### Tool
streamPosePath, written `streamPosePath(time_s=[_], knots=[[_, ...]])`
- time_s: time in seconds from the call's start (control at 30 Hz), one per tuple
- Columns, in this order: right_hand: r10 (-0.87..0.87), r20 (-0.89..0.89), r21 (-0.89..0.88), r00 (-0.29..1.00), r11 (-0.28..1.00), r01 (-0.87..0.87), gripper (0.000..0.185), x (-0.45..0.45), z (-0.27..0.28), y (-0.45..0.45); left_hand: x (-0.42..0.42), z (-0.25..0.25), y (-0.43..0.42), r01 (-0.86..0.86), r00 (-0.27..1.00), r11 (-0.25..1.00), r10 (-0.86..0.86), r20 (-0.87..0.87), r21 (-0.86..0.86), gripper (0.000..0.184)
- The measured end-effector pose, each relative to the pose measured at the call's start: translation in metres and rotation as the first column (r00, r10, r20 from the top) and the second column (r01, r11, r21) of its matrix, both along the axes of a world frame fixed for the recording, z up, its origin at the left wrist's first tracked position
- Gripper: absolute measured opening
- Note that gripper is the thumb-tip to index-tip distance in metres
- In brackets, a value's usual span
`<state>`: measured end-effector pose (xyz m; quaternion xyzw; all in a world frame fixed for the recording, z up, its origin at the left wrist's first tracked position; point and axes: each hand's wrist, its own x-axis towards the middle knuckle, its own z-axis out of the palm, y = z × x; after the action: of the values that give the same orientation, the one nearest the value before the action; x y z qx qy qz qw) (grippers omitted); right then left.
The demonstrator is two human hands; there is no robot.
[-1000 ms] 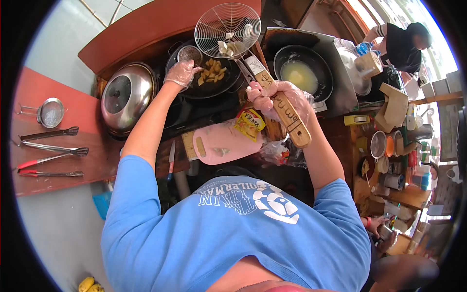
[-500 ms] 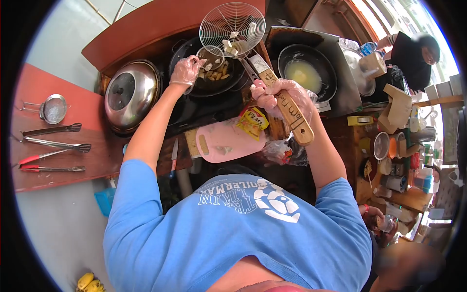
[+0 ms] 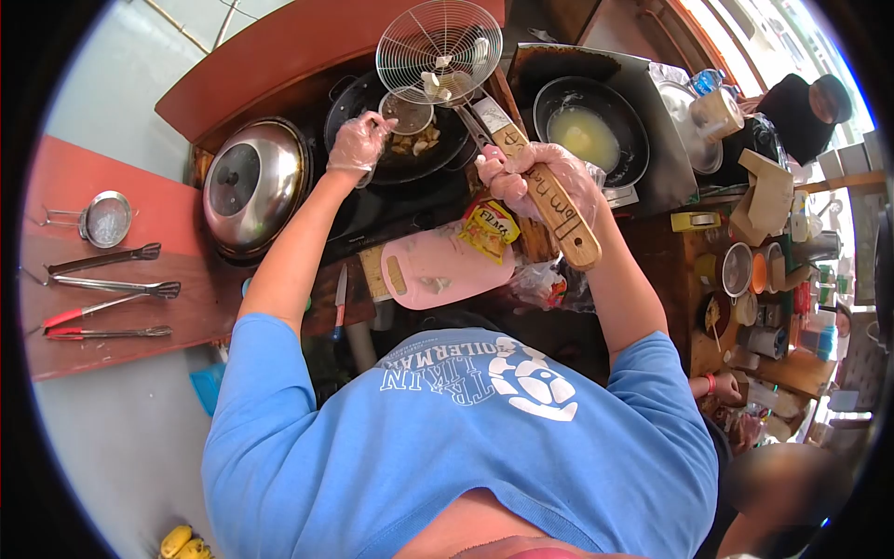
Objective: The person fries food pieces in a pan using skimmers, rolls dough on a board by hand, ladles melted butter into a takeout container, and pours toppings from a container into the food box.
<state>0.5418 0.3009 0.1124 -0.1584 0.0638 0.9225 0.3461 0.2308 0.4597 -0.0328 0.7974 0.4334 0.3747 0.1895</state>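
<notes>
My right hand (image 3: 545, 186), in a clear plastic glove, is wrapped round the wooden handle (image 3: 562, 219) of a wire skimmer (image 3: 440, 47), with a pink-handled metal tool (image 3: 494, 152) alongside in the same grip. A few white pieces (image 3: 432, 82) lie in the skimmer's mesh, raised over the wok. My left hand (image 3: 361, 144), also gloved, hovers at the near left of the dark wok (image 3: 340, 116), fingertips pinched together; whether they hold anything cannot be made out. Beside them is a small round strainer (image 3: 407, 114). Brown and yellowish food pieces (image 3: 416, 143) lie in the wok below it.
A domed-lid pan (image 3: 256, 182) stands left, a second wok (image 3: 619, 102) with yellowish liquid right. Nearer me lie a pink cutting board (image 3: 438, 279), a yellow packet (image 3: 487, 230) and a knife (image 3: 340, 300). Tongs (image 3: 112, 289) rest far left. Other people are at the right.
White pieces seen in the small strainer half a second ago no longer show there. The food in the wok looks differently spread. My left hand has shifted slightly; my right keeps its grip.
</notes>
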Motion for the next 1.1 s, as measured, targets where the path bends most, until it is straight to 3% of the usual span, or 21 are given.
streamPosePath(time_s=[0.03,0.07,0.13,0.17,0.23,0.37,0.43,0.5,0.57,0.63,0.67,0.77,0.8,0.87,0.93,1.0,1.1], knots=[[0.005,0.004,-0.012,1.0,1.0,-0.005,0.028,0.0,0.0,0.001,0.0,-0.001,0.003,0.038,0.989,0.999,-0.037,0.143,-0.005,0.021],[0.003,0.005,-0.011,1.0,1.0,-0.003,0.028,0.0,0.0,0.002,-0.001,0.001,0.008,0.039,0.989,0.999,-0.038,0.143,-0.004,0.021],[0.0,0.013,-0.012,1.0,1.0,0.0,0.028,-0.001,-0.001,0.003,-0.007,0.007,0.018,-0.094,0.972,0.992,0.11,-0.21,0.082,0.024],[-0.004,0.015,-0.011,1.0,1.0,0.005,0.028,-0.002,0.001,0.002,-0.009,0.006,0.024,-0.09,0.972,0.993,0.106,-0.208,0.083,0.024],[-0.038,0.048,-0.004,0.998,0.999,0.038,0.029,-0.005,0.007,0.001,-0.015,0.003,0.037,0.005,0.794,0.984,0.105,-0.599,0.18,0.035],[-0.001,0.013,0.018,1.0,1.0,0.001,0.029,-0.003,0.003,0.008,-0.017,-0.015,0.053,0.098,0.734,0.99,-0.003,-0.679,0.103,0.034],[-0.029,0.047,0.015,0.998,0.999,0.028,0.028,-0.005,0.011,0.005,-0.014,-0.025,0.058,0.11,0.742,0.992,-0.04,-0.669,0.062,0.037],[-0.024,0.064,0.029,0.998,0.999,0.023,0.028,-0.005,0.006,0.008,-0.002,-0.023,0.055,0.019,0.836,0.998,-0.046,-0.546,-0.055,0.04],[-0.02,0.08,0.041,0.997,0.999,0.016,0.028,-0.005,0.005,0.009,0.006,-0.026,0.053,-0.045,0.895,0.999,0.033,-0.444,-0.016,0.041],[-0.016,0.086,0.049,0.996,0.999,0.012,0.027,-0.006,0.007,0.01,0.012,-0.027,0.053,-0.094,0.969,0.981,0.051,-0.242,-0.169,0.038],[-0.014,0.087,0.047,0.996,0.999,0.01,0.027,-0.006,0.006,0.01,0.015,-0.027,0.052,-0.085,0.987,0.986,0.064,-0.144,-0.143,0.035],[-0.023,0.106,0.1,0.994,0.995,0.012,0.025,-0.005,0.003,0.01,0.014,-0.024,0.051,-0.129,0.99,0.963,0.111,-0.086,-0.237,0.034],[-0.032,0.092,0.098,0.995,0.995,0.023,0.03,-0.005,0.001,0.01,0.012,-0.023,0.051,-0.094,0.995,0.982,0.088,-0.042,-0.161,0.034],[-0.038,0.074,0.098,0.997,0.995,0.03,0.036,-0.006,0.0,0.01,0.011,-0.009,0.043,-0.106,0.992,0.982,0.094,-0.083,-0.159,0.033],[-0.037,0.085,0.075,0.996,0.997,0.03,0.025,-0.007,0.002,0.009,0.008,0.003,0.038,-0.115,0.988,0.981,0.097,-0.123,-0.154,0.031],[-0.029,0.078,0.081,0.996,0.996,0.023,0.025,-0.006,0.002,0.01,0.003,0.007,0.037,-0.022,0.977,1.0,0.021,-0.212,-0.001,0.024],[-0.023,0.081,0.085,0.996,0.996,0.016,0.025,-0.007,0.001,0.01,-0.004,0.01,0.037,-0.016,0.978,0.999,0.008,-0.206,-0.038,0.017]])
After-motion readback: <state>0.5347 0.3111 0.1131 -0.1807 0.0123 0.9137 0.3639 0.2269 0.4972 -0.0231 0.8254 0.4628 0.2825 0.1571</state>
